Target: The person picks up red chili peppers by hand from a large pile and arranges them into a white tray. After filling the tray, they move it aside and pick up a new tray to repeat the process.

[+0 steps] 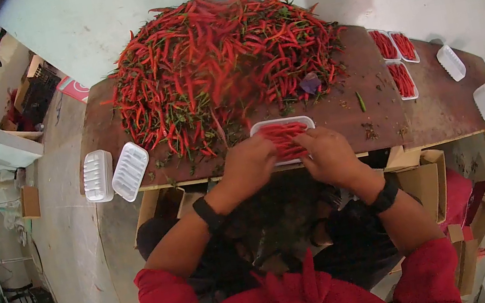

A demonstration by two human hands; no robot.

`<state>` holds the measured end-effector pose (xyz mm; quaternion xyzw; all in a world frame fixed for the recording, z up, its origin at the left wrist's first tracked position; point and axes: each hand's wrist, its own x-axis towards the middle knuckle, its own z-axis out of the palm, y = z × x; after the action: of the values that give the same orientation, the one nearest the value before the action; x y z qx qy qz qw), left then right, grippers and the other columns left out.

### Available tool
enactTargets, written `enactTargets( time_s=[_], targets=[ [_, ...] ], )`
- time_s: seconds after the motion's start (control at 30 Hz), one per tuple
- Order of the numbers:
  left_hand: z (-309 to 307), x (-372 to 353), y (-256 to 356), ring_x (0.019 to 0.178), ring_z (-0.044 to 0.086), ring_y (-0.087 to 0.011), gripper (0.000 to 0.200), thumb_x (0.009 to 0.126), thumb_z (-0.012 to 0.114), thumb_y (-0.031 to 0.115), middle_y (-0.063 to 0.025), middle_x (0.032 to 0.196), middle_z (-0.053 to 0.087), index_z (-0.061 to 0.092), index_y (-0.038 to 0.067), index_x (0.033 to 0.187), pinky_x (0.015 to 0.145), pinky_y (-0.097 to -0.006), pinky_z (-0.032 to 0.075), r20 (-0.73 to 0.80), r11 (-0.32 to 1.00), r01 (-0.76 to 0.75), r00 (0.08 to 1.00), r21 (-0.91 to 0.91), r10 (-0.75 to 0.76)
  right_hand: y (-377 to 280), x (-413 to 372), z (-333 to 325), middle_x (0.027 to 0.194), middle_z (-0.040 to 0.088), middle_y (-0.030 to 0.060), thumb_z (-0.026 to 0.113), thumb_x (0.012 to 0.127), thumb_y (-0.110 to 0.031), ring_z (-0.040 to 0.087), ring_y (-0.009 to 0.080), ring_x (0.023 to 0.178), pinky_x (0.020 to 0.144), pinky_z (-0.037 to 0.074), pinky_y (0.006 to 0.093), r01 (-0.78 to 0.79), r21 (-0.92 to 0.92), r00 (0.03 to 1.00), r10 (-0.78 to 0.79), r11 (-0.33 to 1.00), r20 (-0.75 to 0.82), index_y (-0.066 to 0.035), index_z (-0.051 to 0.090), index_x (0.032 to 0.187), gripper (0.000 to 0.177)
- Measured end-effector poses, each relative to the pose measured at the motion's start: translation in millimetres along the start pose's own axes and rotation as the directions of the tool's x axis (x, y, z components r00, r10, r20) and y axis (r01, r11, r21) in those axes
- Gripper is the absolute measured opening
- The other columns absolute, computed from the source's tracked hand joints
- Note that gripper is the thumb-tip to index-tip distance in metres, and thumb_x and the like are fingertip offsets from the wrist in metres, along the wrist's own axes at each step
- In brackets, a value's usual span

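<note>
A great heap of red chillies (221, 64) covers the far half of the wooden table (362, 59). Two empty white trays (129, 170) lie at its left edge, three filled trays (399, 62) sit well off to the right, and cardboard boxes (422, 178) stand below. The small tray (282, 123) sits at the near edge, just in front of the heap. The left hand (248, 166) and right hand (329, 155) rest side by side on the bundle of chillies (283, 134) in it, fingers bent down onto the pods. Whether they pinch any I can't tell.
</note>
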<state>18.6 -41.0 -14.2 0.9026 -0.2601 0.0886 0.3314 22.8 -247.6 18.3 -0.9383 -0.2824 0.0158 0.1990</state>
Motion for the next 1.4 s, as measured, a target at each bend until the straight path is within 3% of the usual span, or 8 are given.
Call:
enactTargets(
  time_s=[0.1,0.2,0.53,0.6,0.9,0.97,1.4],
  targets=[
    [0.2,1.4,0.1,0.072,0.058,-0.0337,0.007,0.073,0.061,0.009,-0.0118,0.078,0.055,0.056,0.006,0.077,0.060,-0.0434,0.048,-0.024,0.998,-0.053,0.998,0.018,0.053,0.8,-0.3,2.8,0.094,0.060,0.0173,0.065,0.070,-0.010,0.058,0.0357,0.089,0.078,0.048,0.0436,0.020,0.025,0.999,-0.019,0.999,-0.047,-0.003,0.060,0.104,0.035],
    [2.3,-0.4,-3.7,0.075,0.059,-0.0321,0.014,0.071,0.066,0.008,-0.0106,0.079,0.056,0.058,0.007,0.082,0.064,-0.0408,0.048,0.025,0.996,-0.053,0.998,0.073,0.051,0.3,-0.1,3.5,0.094,0.060,0.0172,0.065,0.070,-0.010,0.058,0.0361,0.089,0.078,0.047,0.0439,0.019,0.027,0.999,-0.018,0.999,-0.033,-0.003,0.059,0.104,0.035],
    [0.2,0.4,-3.2,0.074,0.058,-0.0320,0.014,0.069,0.065,0.007,-0.0100,0.078,0.056,0.059,0.007,0.081,0.063,-0.0413,0.048,0.040,0.987,-0.129,0.991,0.100,0.125,1.1,1.2,9.5,0.092,0.060,0.0159,0.066,0.070,-0.011,0.058,0.0356,0.089,0.078,0.048,0.0440,0.002,0.018,1.000,-0.002,1.000,0.001,-0.006,0.059,0.104,0.036],
    [1.1,1.4,-2.4,0.070,0.057,-0.0296,0.007,0.069,0.060,0.008,-0.0090,0.074,0.054,0.057,0.008,0.075,0.059,-0.0416,0.047,-0.015,0.983,-0.161,0.987,0.093,0.163,0.4,0.4,11.5,0.090,0.060,0.0157,0.066,0.069,-0.011,0.058,0.0356,0.088,0.077,0.048,0.0440,0.012,0.028,1.000,-0.012,1.000,-0.012,-0.006,0.059,0.104,0.035],
    [0.6,2.2,-3.4,0.074,0.057,-0.0302,0.010,0.067,0.060,0.007,-0.0094,0.077,0.054,0.056,0.007,0.076,0.061,-0.0419,0.047,0.031,0.979,-0.178,0.984,0.101,0.176,-0.4,1.5,17.9,0.085,0.058,0.0128,0.062,0.066,-0.007,0.058,0.0341,0.085,0.074,0.048,0.0443,0.080,0.021,0.997,-0.081,0.997,0.014,-0.008,0.060,0.096,0.030],
    [-1.3,2.3,-2.5,0.075,0.057,-0.0307,0.011,0.067,0.060,0.007,-0.0098,0.078,0.054,0.056,0.007,0.077,0.061,-0.0421,0.047,0.031,0.981,-0.176,0.984,0.085,0.174,-0.7,0.8,19.7,0.085,0.061,0.0139,0.058,0.071,-0.010,0.060,0.0340,0.083,0.071,0.049,0.0452,0.092,-0.006,0.996,-0.092,0.996,-0.016,-0.007,0.061,0.089,0.019],
    [-2.4,1.2,-3.6,0.081,0.058,-0.0329,0.021,0.069,0.065,0.006,-0.0113,0.087,0.056,0.057,0.006,0.089,0.069,-0.0414,0.049,0.125,0.993,-0.107,0.987,0.057,0.100,0.8,2.1,22.1,0.084,0.061,0.0149,0.057,0.073,-0.011,0.061,0.0349,0.078,0.068,0.050,0.0459,0.122,0.001,0.991,-0.122,0.993,-0.062,-0.010,0.063,0.092,0.020]
  ],
)
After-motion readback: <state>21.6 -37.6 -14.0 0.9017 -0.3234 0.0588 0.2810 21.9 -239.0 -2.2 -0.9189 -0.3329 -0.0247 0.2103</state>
